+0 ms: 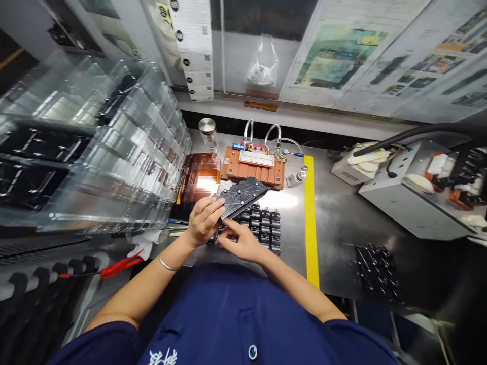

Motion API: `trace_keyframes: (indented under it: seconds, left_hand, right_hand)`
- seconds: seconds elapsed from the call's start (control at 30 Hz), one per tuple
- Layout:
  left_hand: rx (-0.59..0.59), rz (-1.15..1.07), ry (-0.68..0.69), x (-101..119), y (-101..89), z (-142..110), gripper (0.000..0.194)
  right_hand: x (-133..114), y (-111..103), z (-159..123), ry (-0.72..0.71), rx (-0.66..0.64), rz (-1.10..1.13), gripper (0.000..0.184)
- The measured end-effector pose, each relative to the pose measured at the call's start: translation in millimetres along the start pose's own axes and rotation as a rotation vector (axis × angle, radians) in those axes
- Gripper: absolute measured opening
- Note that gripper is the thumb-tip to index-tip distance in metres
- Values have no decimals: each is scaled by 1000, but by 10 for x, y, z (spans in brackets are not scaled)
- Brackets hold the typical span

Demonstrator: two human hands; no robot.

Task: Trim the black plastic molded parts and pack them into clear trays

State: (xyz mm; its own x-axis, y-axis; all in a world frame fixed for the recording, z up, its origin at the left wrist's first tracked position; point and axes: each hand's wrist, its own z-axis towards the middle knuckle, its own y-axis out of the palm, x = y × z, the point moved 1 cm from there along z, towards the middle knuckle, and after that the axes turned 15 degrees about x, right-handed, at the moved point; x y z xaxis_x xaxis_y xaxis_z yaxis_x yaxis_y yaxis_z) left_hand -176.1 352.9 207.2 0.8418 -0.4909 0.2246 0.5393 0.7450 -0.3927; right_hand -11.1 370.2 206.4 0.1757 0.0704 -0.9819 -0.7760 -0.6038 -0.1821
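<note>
A flat black plastic part [245, 196] with several small bright studs is tilted up off the bench. My left hand [205, 220] grips its left end, fingers wrapped over the edge. Just below the part's lower edge is my right hand [241, 242], index finger stretched out toward its lower left corner; whether the fingertip touches I cannot tell. Beneath and behind lie several ribbed black parts [266, 228] in rows. Beyond them sits an orange-brown fixture [253, 167] with hoses and a white label strip.
Stacked clear plastic trays [125, 152] rise on the left. A lidded glass jar [208, 133] stands behind a brown film sheet [200, 177]. Yellow tape [310, 218] crosses the metal bench. On the right are a grey machine [403, 187] and more black parts [376, 268]. Red-handled pliers [122, 264] lie lower left.
</note>
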Motion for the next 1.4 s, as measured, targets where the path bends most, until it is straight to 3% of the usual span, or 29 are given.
trace_keyframes:
  seconds: [0.1,0.17,0.23,0.3,0.37,0.47,0.53,0.57,0.63,0.7,0.77,0.8,0.83,0.9,0.93,1.0,1.07,1.17,1.23,1.33,1.4]
  left_hand:
    - [-73,132,-17,-176,-687,497,40]
    - [-35,362,-123,-401,-1209,899,44]
    - [29,626,-322,-741,-1659,1246,48]
    - [128,693,-388,-1180,-1941,1478,59]
    - [172,609,-466,-1677,-2029,1578,58]
    - [89,637,-616,-2249,-1928,1592,54]
    - [-101,729,-696,-2329,-1829,1593,54]
    - [-201,765,-695,-2252,-1796,1594,54]
    - [-320,766,-585,-1892,-1764,1567,55]
    - [-274,633,-394,-1363,-1736,1434,56]
    - [-193,380,-369,-866,-1640,1132,40]
    - [-200,222,-465,-688,-1544,918,27]
    - [-252,104,-650,-579,-1414,673,18]
    - [-410,-27,-1143,-552,-1078,147,29]
    - [-429,-75,-1416,-614,-897,-95,37]
    - [-299,-187,-1886,-806,-554,-464,46]
    - [-146,-330,-2096,-981,-277,-646,37]
    - [31,-412,-2074,-1057,-51,-667,19]
    - [47,-414,-1965,-983,3,-602,15]
    - [-83,-441,-1744,-795,16,-480,15]
    - [-197,-403,-1516,-684,-2,-393,16]
  right_hand:
    - [108,-181,36,40,79,134,39]
    - [277,-285,145,71,207,-10,35]
    - [440,-273,302,57,250,-201,32]
    - [545,-127,495,-15,206,-384,32]
    - [587,117,719,-118,141,-550,35]
    - [626,537,1072,-244,22,-773,51]
    - [700,762,1258,-264,-72,-911,71]
    - [754,842,1323,-250,-121,-975,81]
    - [873,934,1395,-200,-204,-1073,88]
    - [966,951,1412,-181,-246,-1109,70]
    - [999,918,1413,-189,-248,-1092,43]
    - [992,890,1412,-189,-234,-1071,36]
    - [972,858,1409,-183,-212,-1046,34]
    - [904,790,1385,-167,-146,-992,35]
    - [863,758,1355,-170,-110,-967,36]
    - [778,701,1256,-197,-71,-928,36]
    - [699,650,1121,-226,-87,-909,36]
    - [579,562,957,-248,-172,-841,34]
    - [479,491,927,-257,-188,-705,36]
    - [299,377,995,-256,6,-523,33]
    - [178,311,1058,-247,144,-515,26]
